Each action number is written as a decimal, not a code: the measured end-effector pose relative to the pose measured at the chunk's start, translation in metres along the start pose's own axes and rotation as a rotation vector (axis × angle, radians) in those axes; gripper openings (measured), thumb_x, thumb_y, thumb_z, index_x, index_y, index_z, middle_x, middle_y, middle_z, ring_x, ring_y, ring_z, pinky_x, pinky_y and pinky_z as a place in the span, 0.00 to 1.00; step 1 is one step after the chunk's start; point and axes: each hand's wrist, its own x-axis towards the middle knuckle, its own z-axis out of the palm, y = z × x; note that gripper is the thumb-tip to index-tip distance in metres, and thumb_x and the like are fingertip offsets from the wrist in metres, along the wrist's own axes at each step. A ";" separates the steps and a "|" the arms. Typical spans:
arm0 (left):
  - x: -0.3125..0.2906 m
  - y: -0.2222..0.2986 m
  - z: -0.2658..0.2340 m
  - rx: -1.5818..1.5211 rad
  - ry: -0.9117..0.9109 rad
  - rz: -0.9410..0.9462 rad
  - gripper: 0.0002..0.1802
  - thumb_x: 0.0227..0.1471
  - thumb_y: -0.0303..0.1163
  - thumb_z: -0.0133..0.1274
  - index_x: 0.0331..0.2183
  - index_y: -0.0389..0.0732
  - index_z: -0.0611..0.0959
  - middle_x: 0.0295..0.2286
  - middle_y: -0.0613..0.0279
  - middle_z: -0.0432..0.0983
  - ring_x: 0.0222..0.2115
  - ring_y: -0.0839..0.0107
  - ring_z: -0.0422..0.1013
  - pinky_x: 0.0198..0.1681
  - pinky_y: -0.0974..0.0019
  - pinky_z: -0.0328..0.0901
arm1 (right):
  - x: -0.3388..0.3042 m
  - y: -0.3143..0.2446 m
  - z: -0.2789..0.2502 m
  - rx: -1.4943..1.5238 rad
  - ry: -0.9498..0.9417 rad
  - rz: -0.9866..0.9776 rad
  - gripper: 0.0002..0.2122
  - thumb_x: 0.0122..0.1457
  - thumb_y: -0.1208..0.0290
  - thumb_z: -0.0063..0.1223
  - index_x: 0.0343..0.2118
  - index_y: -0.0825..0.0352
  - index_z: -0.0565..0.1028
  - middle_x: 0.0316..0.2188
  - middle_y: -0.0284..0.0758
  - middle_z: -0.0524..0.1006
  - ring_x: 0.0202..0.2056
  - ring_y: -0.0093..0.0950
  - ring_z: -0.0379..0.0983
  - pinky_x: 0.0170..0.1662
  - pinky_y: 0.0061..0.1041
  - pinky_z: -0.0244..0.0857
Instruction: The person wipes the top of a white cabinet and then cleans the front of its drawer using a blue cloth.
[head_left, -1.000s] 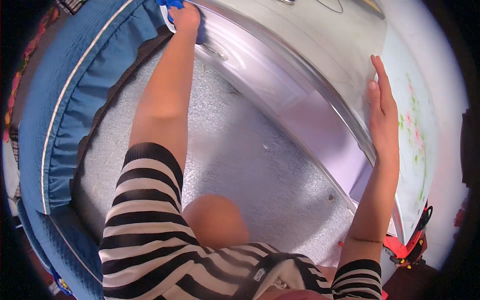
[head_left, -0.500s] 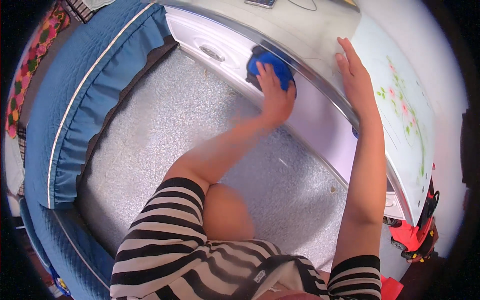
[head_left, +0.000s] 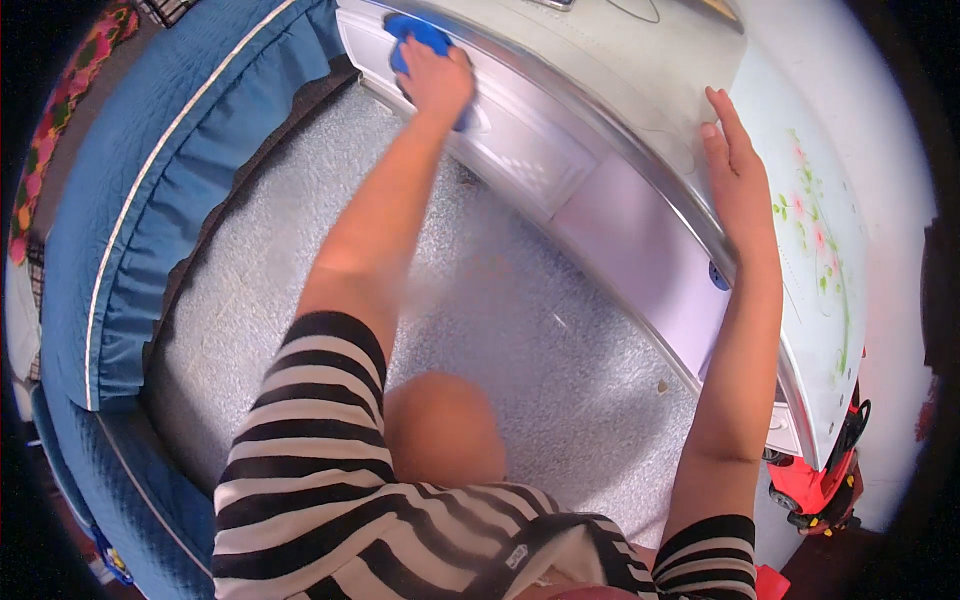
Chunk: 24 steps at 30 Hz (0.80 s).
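My left hand (head_left: 437,85) presses a blue cloth (head_left: 418,30) against the white front panel (head_left: 530,150) of a low cabinet, near its far left end. The fingers are bent over the cloth, and part of the cloth is hidden beneath them. On the cabinet's top (head_left: 640,70), by the metal-trimmed edge, rests my right hand (head_left: 738,185). Its fingers are stretched out, with nothing held in them.
A sofa in a quilted blue cover (head_left: 170,130) with a ruffled skirt runs along the left. Speckled grey floor (head_left: 300,210) lies between sofa and cabinet. At the right, flowers decorate the glassy top panel (head_left: 835,200); a red toy car (head_left: 805,485) stands beside the cabinet.
My left hand has slid the blue cloth leftward and away along the cabinet front, the arm straightening. My right hand stays on the top, and the view has shifted slightly.
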 end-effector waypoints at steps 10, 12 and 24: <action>0.103 -0.093 -0.021 0.380 -0.076 0.207 0.42 0.57 0.45 0.41 0.58 0.14 0.61 0.61 0.27 0.56 0.64 0.36 0.51 0.69 0.42 0.43 | 0.009 -0.024 0.010 0.082 0.004 -0.035 0.22 0.70 0.56 0.44 0.64 0.56 0.66 0.67 0.39 0.63 0.63 0.40 0.66 0.63 0.32 0.61; 0.015 -0.035 0.021 0.316 -0.112 0.355 0.44 0.57 0.43 0.42 0.54 0.05 0.57 0.59 0.14 0.51 0.65 0.31 0.45 0.71 0.47 0.33 | 0.003 -0.002 0.004 -0.012 0.002 0.010 0.22 0.70 0.56 0.44 0.64 0.56 0.66 0.67 0.39 0.63 0.61 0.41 0.69 0.62 0.33 0.62; -0.236 0.081 0.001 0.126 -0.416 0.669 0.44 0.51 0.44 0.57 0.56 0.15 0.65 0.59 0.17 0.51 0.66 0.24 0.34 0.65 0.26 0.36 | 0.007 0.015 0.007 -0.057 0.060 -0.053 0.22 0.68 0.55 0.47 0.62 0.54 0.69 0.66 0.39 0.64 0.56 0.43 0.73 0.60 0.33 0.64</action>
